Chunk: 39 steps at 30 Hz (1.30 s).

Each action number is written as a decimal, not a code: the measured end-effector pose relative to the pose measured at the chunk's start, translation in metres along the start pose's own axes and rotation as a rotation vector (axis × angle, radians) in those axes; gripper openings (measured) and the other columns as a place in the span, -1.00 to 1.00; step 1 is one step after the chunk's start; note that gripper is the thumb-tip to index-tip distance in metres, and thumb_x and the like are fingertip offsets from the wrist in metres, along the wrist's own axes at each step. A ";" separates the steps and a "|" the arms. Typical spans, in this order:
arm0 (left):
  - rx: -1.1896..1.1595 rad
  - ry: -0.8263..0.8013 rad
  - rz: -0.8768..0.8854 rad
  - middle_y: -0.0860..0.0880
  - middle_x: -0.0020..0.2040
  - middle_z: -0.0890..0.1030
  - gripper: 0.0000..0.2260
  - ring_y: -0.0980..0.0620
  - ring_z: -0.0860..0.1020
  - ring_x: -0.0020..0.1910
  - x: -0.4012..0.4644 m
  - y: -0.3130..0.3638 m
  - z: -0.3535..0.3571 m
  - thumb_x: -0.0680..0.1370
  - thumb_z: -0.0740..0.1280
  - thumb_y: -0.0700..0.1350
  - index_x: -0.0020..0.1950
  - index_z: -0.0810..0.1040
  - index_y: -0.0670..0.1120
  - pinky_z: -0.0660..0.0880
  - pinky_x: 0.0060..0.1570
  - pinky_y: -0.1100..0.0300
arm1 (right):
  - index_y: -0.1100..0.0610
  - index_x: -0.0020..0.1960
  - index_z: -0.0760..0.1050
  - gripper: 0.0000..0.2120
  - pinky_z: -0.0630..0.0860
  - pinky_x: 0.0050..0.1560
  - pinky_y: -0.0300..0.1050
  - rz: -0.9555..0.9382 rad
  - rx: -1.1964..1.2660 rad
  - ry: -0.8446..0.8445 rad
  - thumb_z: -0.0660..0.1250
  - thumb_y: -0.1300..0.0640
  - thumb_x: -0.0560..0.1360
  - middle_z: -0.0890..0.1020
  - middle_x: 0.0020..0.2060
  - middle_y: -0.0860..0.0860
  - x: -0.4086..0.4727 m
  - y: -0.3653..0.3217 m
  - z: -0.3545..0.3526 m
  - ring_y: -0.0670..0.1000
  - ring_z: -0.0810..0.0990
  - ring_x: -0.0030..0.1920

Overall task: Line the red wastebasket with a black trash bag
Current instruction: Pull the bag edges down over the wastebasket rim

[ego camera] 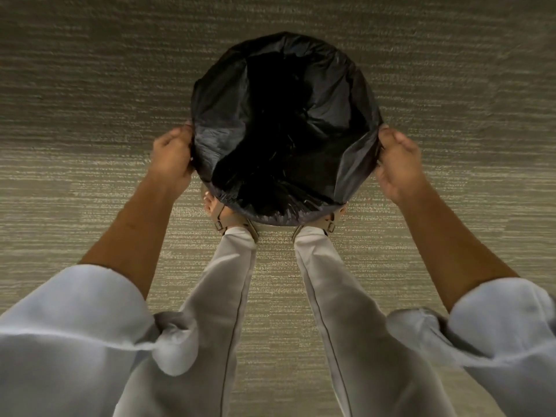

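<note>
Plastic of the black trash bag [301, 121] lies glossy and creased, its round mouth facing straight up from the carpet [90, 100]. Left hand [173, 156] and right hand [398, 164] each close their grip on its folded-over edge at opposite sides.

- Left hand [173, 156]: fingers curled, pinching the black trash bag [285, 127] at its left edge.
- Right hand [397, 164]: fingers curled, gripping the bag's right edge.
- Both forearms extended, sleeves pushed up.
</note>
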<state>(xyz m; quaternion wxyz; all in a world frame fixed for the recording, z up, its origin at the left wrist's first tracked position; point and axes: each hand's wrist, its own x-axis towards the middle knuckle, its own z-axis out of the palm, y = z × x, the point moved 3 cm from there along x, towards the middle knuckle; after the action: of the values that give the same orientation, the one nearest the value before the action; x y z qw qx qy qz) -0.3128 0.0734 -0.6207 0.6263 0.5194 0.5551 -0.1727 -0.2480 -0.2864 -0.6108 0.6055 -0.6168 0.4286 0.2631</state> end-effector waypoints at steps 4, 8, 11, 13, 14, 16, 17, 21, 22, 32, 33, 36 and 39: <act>0.001 0.005 -0.095 -0.06 -0.07 0.71 -0.81 -0.06 0.66 0.01 0.006 -0.003 0.002 0.60 0.29 -0.14 -0.15 0.66 -0.07 0.61 0.06 0.00 | 0.31 0.27 0.52 -0.73 0.60 0.19 0.02 0.166 0.099 -0.030 0.20 0.24 0.64 0.68 0.13 0.18 0.013 0.002 -0.001 0.10 0.68 0.14; -0.012 0.007 -0.179 -0.11 0.10 0.71 -0.76 -0.06 0.69 0.07 0.015 -0.005 0.004 0.63 0.24 -0.09 0.10 0.67 -0.15 0.64 0.06 0.02 | 0.24 0.24 0.52 -0.74 0.64 0.03 -0.07 0.266 0.106 -0.124 0.12 0.26 0.66 0.72 0.03 0.13 0.018 0.002 0.002 0.07 0.70 0.09; 0.012 0.009 -0.235 -0.14 0.10 0.71 -0.70 -0.07 0.69 0.07 0.017 -0.007 0.009 0.63 0.15 -0.15 0.20 0.64 -0.17 0.65 0.02 0.03 | 0.25 0.28 0.50 -0.72 0.64 0.03 -0.07 0.292 0.080 -0.110 0.12 0.25 0.66 0.72 0.07 0.13 0.021 0.004 0.002 0.05 0.70 0.10; 0.038 -0.010 -0.273 -0.11 -0.02 0.73 -0.67 -0.06 0.68 0.03 0.014 -0.009 0.012 0.64 0.08 -0.18 0.13 0.65 -0.16 0.66 -0.04 0.08 | 0.23 0.17 0.55 -0.75 0.65 -0.06 -0.12 0.293 0.069 -0.100 0.12 0.24 0.66 0.75 -0.04 0.08 0.020 0.004 0.002 0.00 0.72 0.00; 0.046 -0.022 -0.282 -0.09 -0.10 0.74 -0.66 -0.03 0.68 -0.02 0.012 -0.009 0.014 0.65 0.07 -0.18 0.09 0.64 -0.16 0.67 -0.08 0.11 | 0.20 0.11 0.57 -0.76 0.65 -0.10 -0.14 0.291 0.065 -0.098 0.12 0.24 0.66 0.75 -0.09 0.07 0.018 0.004 0.003 -0.01 0.73 -0.04; 0.074 -0.040 -0.273 -0.09 -0.05 0.73 -0.68 -0.02 0.68 -0.03 0.012 -0.009 0.013 0.64 0.08 -0.20 0.16 0.62 -0.18 0.67 -0.07 0.10 | 0.15 0.07 0.57 -0.77 0.64 -0.12 -0.14 0.277 0.023 -0.093 0.13 0.21 0.66 0.75 -0.09 0.04 0.015 0.005 0.003 0.00 0.72 -0.01; 0.090 -0.044 -0.258 -0.11 0.04 0.71 -0.70 -0.03 0.67 0.00 0.011 -0.009 0.012 0.63 0.11 -0.22 0.22 0.60 -0.18 0.67 -0.03 0.07 | 0.12 0.07 0.57 -0.77 0.64 -0.13 -0.13 0.261 -0.019 -0.084 0.13 0.18 0.66 0.74 -0.07 0.02 0.013 0.005 0.002 0.01 0.71 0.02; 0.102 0.120 -0.112 -0.05 -0.14 0.64 -0.80 0.00 0.61 -0.14 0.008 0.000 0.005 0.57 0.16 -0.33 -0.06 0.52 -0.10 0.62 -0.15 0.08 | 0.11 0.15 0.58 -0.73 0.56 0.19 0.03 0.141 -0.098 -0.043 0.15 0.03 0.64 0.67 0.06 0.03 0.006 0.001 0.000 0.08 0.61 0.21; 0.081 0.136 -0.083 0.01 -0.26 0.62 -0.79 0.04 0.57 -0.22 0.006 0.001 0.005 0.56 0.15 -0.31 -0.13 0.53 -0.09 0.57 -0.21 0.13 | 0.13 0.15 0.58 -0.68 0.53 0.22 0.03 0.115 -0.083 -0.052 0.13 -0.02 0.65 0.66 0.04 0.04 0.002 0.000 0.001 0.07 0.62 0.19; -0.061 -0.029 -0.078 -0.14 0.00 0.73 -0.71 -0.06 0.71 -0.01 -0.004 -0.005 0.013 0.58 0.15 -0.19 0.04 0.67 -0.20 0.65 -0.02 0.07 | 0.19 0.22 0.57 -0.57 0.53 0.28 0.01 0.081 0.064 -0.105 0.08 -0.07 0.67 0.70 0.12 0.08 -0.013 -0.012 0.022 0.06 0.66 0.17; -0.066 -0.042 -0.090 -0.10 -0.07 0.74 -0.70 -0.03 0.71 -0.05 -0.004 -0.005 0.013 0.59 0.14 -0.19 0.00 0.67 -0.18 0.64 -0.06 0.10 | 0.18 0.25 0.56 -0.54 0.51 0.30 0.04 0.102 0.048 -0.104 0.07 -0.10 0.66 0.69 0.16 0.10 -0.010 -0.012 0.023 0.09 0.65 0.19; -0.110 -0.096 -0.124 -0.09 -0.05 0.75 -0.67 -0.04 0.71 -0.02 -0.006 -0.003 0.018 0.61 0.09 -0.15 0.00 0.67 -0.14 0.64 0.00 0.10 | 0.13 0.27 0.57 -0.50 0.48 0.33 0.08 0.147 0.016 -0.111 0.05 -0.17 0.64 0.68 0.18 0.09 -0.004 -0.012 0.025 0.09 0.64 0.20; -0.146 -0.117 -0.130 -0.15 0.12 0.70 -0.66 -0.10 0.68 0.10 -0.006 -0.003 0.018 0.61 0.10 -0.12 0.11 0.66 -0.16 0.62 0.11 0.03 | 0.12 0.21 0.59 -0.52 0.58 0.18 0.02 0.179 0.061 -0.100 0.07 -0.17 0.64 0.70 0.13 0.08 -0.004 -0.011 0.022 0.07 0.66 0.15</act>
<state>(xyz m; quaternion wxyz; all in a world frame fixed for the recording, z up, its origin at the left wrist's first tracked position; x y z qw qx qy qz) -0.3076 0.0546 -0.6197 0.6812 0.4244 0.5612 -0.2022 -0.2364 -0.2655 -0.6046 0.6189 -0.5433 0.4589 0.3333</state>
